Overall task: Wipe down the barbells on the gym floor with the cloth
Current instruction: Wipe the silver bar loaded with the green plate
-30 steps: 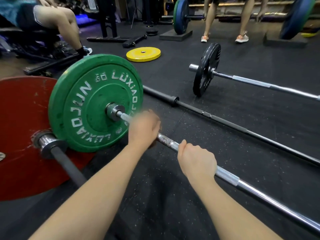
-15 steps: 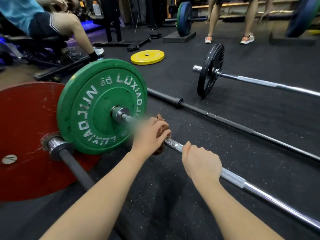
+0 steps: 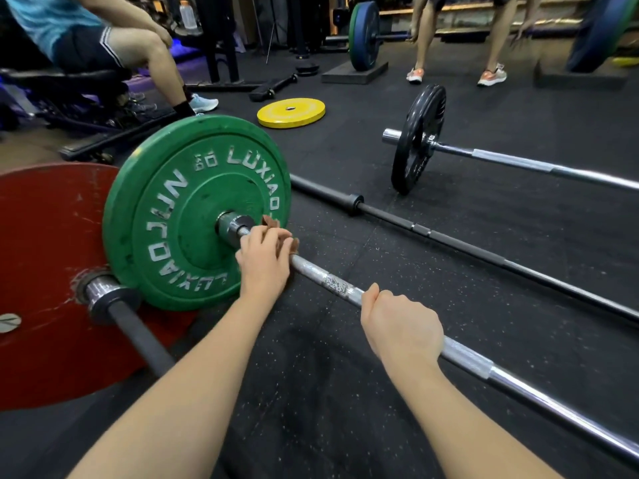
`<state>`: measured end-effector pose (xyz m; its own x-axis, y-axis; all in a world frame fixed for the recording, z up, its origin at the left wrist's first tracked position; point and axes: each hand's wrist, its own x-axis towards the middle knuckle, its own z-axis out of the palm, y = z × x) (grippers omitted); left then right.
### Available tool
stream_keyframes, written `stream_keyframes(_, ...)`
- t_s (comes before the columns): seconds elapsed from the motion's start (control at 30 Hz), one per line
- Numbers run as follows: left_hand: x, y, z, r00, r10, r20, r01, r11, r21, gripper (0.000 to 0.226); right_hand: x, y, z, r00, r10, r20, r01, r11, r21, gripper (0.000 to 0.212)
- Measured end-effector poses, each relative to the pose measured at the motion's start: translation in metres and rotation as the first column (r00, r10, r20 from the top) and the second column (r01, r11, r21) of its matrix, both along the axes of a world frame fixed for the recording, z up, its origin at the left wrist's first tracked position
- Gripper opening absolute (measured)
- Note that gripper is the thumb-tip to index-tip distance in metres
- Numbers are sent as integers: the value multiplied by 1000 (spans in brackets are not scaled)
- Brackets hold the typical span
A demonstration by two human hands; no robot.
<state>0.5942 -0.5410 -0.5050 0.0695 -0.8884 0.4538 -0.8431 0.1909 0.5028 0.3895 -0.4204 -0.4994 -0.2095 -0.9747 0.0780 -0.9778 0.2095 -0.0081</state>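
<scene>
At the left edge of the frame a red plate (image 3: 41, 271) stands on the floor (image 3: 311, 392), with a dark bar (image 3: 138, 337) running through its hub toward the bottom. Just right of it, and overlapping it, a green plate (image 3: 179, 216) stands upright on the end of a chrome barbell (image 3: 328, 281), which runs down to the lower right corner.

The left hand (image 3: 264, 261) sits on this barbell right beside the green plate's collar. Its fingers are held close together and curled over the shaft, pressing a brown cloth (image 3: 268, 221) against it; corners of the cloth stick out above and to the right of the fingers.

In the upper left a seated person (image 3: 86, 39) rests on a bench. A yellow plate (image 3: 291, 113) lies flat on the floor at upper centre.

Right of centre, the right hand (image 3: 401, 328) grips the same chrome shaft lower down, fingers wrapped tightly round it, thumb laid alongside on top, well apart from the left hand.

Beyond it a bare black barbell (image 3: 484, 254) lies parallel, and behind that a barbell with a black plate (image 3: 418, 140). A standing person's legs (image 3: 491, 39) show at the upper right.
</scene>
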Motion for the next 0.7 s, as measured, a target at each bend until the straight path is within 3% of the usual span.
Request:
stream_keyframes(0.13, -8, 16, -8, 995, -75, 73, 78, 997, -30, 16, 1, 0, -1, 1000, -21, 10, 21, 1000, -16, 50)
stream_keyframes(0.23, -1, -1, 2, 989, -64, 135, 59, 997, 47, 20, 1, 1, 0, 999, -23, 39, 25, 999, -31, 50)
stream_keyframes(0.37, 6, -34, 19, 988, 151, 45, -157, 955, 253, 25, 0, 1, -2, 999, -19, 38, 20, 999, -32, 51)
stream_keyframes(0.47, -3, -31, 19, 959, 276, 65, -283, 920, 272, 33, 3, 1, 1, 995, -33, 90, 36, 999, -37, 52)
stream_keyframes(0.57, -12, -18, 10, 959, 281, -43, -256, 920, 297, 44, 3, 0, 3, 990, -41, 137, 49, 997, -55, 52)
stream_keyframes(0.63, -10, -11, 4, 946, 283, -157, -230, 929, 290, 43, 4, 2, 2, 985, -30, 168, 44, 996, -82, 51)
stream_keyframes(0.7, -7, -10, 3, 937, 299, -180, -241, 928, 285, 40, 4, 2, 3, 985, -25, 171, 40, 996, -85, 53)
